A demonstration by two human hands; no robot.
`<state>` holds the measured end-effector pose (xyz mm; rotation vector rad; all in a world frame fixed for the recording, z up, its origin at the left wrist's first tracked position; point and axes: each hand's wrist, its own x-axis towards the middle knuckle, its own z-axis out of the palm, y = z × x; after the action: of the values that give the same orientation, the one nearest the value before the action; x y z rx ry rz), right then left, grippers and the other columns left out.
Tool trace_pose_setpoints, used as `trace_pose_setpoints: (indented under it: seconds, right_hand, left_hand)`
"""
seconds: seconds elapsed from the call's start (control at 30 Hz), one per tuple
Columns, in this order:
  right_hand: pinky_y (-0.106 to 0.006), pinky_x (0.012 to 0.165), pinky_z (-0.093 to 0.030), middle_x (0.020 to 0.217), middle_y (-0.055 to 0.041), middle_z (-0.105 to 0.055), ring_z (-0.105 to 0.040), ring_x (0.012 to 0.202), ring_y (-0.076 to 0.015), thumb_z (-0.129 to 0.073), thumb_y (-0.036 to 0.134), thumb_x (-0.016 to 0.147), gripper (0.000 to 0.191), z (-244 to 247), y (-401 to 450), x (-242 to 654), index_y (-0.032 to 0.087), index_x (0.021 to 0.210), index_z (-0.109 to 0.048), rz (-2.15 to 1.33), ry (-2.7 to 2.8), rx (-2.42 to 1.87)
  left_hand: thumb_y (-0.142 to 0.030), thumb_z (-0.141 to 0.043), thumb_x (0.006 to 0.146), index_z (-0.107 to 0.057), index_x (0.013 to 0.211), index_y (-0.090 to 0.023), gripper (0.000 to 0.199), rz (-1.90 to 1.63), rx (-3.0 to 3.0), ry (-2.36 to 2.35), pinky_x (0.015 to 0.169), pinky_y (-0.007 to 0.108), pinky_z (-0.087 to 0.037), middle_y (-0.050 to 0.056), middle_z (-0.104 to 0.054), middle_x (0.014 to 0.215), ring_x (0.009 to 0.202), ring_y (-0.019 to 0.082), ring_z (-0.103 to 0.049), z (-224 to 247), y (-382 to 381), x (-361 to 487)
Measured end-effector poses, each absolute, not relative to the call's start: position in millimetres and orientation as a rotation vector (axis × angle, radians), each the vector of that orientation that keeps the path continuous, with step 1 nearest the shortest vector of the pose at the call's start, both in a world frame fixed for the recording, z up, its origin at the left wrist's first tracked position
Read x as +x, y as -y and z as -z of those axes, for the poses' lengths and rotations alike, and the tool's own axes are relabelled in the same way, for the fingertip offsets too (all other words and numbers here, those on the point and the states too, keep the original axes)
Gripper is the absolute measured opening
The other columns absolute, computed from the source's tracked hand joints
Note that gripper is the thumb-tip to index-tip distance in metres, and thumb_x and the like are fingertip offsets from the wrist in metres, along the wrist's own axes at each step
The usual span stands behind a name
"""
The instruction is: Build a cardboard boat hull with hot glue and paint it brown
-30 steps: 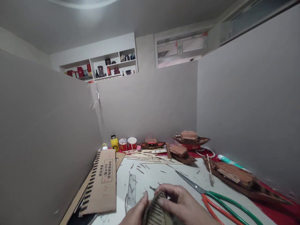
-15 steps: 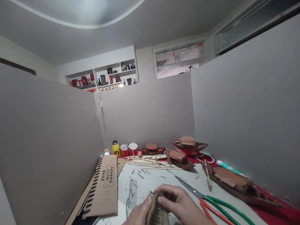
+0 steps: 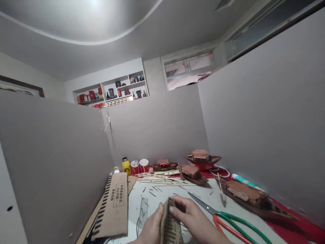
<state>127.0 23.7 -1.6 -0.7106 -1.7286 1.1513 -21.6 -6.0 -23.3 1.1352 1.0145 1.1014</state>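
Ridged brown piece (image 3: 171, 232), one: left hand (image 3: 153, 223) fingers clamped on side, right hand (image 3: 187, 214) fingers pinching top; scissors (image 3: 212, 210) alongside.

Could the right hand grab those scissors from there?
Probably yes: the scissors lie beside the right hand, with nothing visible on top. It would likely have to let go of the ridged piece first.

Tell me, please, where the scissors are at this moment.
In the head view, the scissors lie at lower right on the pale work surface, between the right hand and the long brown model boat.
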Motion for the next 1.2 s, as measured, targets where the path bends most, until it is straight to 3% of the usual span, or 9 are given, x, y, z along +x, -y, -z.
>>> trace_pose_setpoints:
  seconds: [0.13,0.37,0.47,0.8,1.0,1.2]
  right_hand:
    - [-0.030,0.068,-0.042,0.066,-0.0004,-0.058,-0.052,0.070,-0.0192,-0.059,0.034,0.073,0.019,0.7,-24.9,129.7,0.017,0.065,-0.059,-1.123,1.696,-0.719]
    - [-0.028,0.067,-0.043,0.074,-0.0013,-0.064,-0.057,0.072,-0.0175,-0.064,0.030,0.072,0.019,-4.5,-32.7,135.1,0.014,0.081,-0.065,-1.336,1.655,-0.650]
    - [-0.027,0.065,-0.042,0.070,-0.0001,-0.063,-0.056,0.069,-0.0162,-0.065,0.028,0.069,0.016,-4.5,-33.3,134.8,0.013,0.077,-0.065,-1.363,1.628,-0.643]
    - [-0.028,0.068,-0.042,0.069,0.0001,-0.060,-0.054,0.070,-0.0168,-0.059,0.019,0.065,0.007,5.9,-41.5,134.5,0.014,0.070,-0.061,-1.313,1.613,-0.695]
    - [-0.029,0.077,-0.044,0.079,-0.0010,-0.065,-0.059,0.082,-0.0196,-0.062,0.020,0.068,0.015,4.3,-42.5,135.4,0.016,0.082,-0.064,-1.349,1.605,-0.672]
    - [-0.027,0.065,-0.041,0.065,0.0012,-0.058,-0.053,0.065,-0.0156,-0.061,0.020,0.065,0.006,8.6,-43.4,133.9,0.015,0.068,-0.058,-1.419,1.618,-0.659]
  left_hand:
    - [-0.075,-0.058,0.070,-0.069,0.091,-0.009,0.070,-1.114,1.024,-0.978,0.062,0.034,-0.048,0.001,-0.059,0.050,0.052,0.020,-0.060,17.1,9.4,-10.9]
    - [-0.069,-0.028,0.087,-0.066,0.071,-0.010,0.072,-0.943,0.793,-0.932,0.060,0.037,-0.052,0.011,-0.062,0.053,0.048,0.023,-0.061,18.4,-6.1,-11.0]
    - [-0.065,-0.023,0.090,-0.065,0.065,-0.010,0.073,-0.929,0.764,-0.935,0.056,0.037,-0.052,0.011,-0.060,0.049,0.044,0.022,-0.059,17.5,-8.1,-9.2]
    - [-0.060,-0.033,0.092,-0.069,0.084,-0.005,0.067,-1.023,0.763,-0.939,0.060,0.037,-0.053,0.011,-0.064,0.054,0.047,0.023,-0.063,25.0,-8.2,-3.6]
    - [-0.063,-0.027,0.091,-0.070,0.087,-0.005,0.071,-1.008,0.718,-0.907,0.060,0.036,-0.053,0.012,-0.066,0.058,0.051,0.023,-0.064,20.7,-10.5,-4.7]
    - [-0.060,-0.032,0.093,-0.070,0.092,-0.004,0.068,-1.001,0.749,-0.942,0.060,0.036,-0.052,0.011,-0.066,0.056,0.047,0.023,-0.063,22.7,-5.1,-5.6]
